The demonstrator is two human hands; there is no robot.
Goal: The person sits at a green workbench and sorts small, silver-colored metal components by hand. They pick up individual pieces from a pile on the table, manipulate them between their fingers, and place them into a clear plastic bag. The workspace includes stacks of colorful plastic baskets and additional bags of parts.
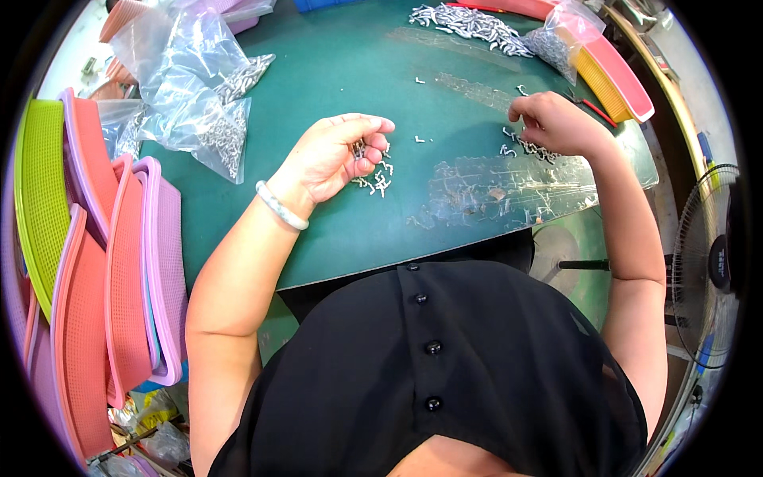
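My left hand point(338, 155) is cupped palm-up over the green table mat point(350, 71), holding several small silver metal parts; a pale bangle circles its wrist. A small pile of the same parts point(377, 181) lies on the mat just right of that hand. My right hand point(552, 123) rests fingers-down on the mat at the right, its fingertips closed on small metal parts, with a scatter of them point(528, 147) beside it. A few single parts point(419, 140) lie between the two hands.
Clear plastic bags of metal parts point(203, 95) lie at the far left. A larger heap of parts point(469, 22) and another bag sit at the far edge. Stacked pink, purple and green mesh trays point(103, 262) stand to my left. A fan point(707, 262) stands at right.
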